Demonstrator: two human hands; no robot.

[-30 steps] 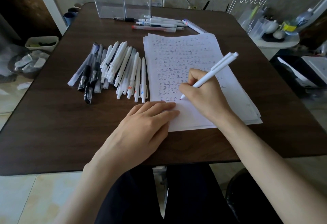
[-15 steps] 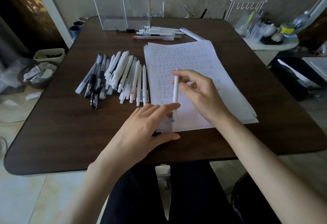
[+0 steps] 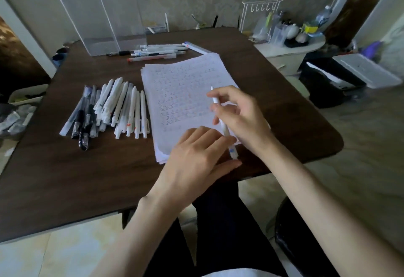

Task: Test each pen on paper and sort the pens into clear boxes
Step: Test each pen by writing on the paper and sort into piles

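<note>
The right hand [image 3: 242, 119] pinches a white pen [image 3: 226, 131] between thumb and fingers, clamped on the barrel. The pen is lifted off the paper [image 3: 181, 93], its tip pointing away and its blue-marked rear end near the table [image 3: 87, 178] edge. The left hand [image 3: 196, 158] hovers over the paper's near corner with fingers loose and apart, forefinger and thumb on either side of the pen's rear end. I cannot tell whether they touch it. With the tip off the sheet, this looks like the sorting step, not the writing one. The next move likely calls for a long reach past the paper to the boxes [image 3: 105, 18] at the far edge, where a row of pens [image 3: 157, 52] lies in front. After that, a fresh pen would come from the pile [image 3: 113, 110] on the left
</note>
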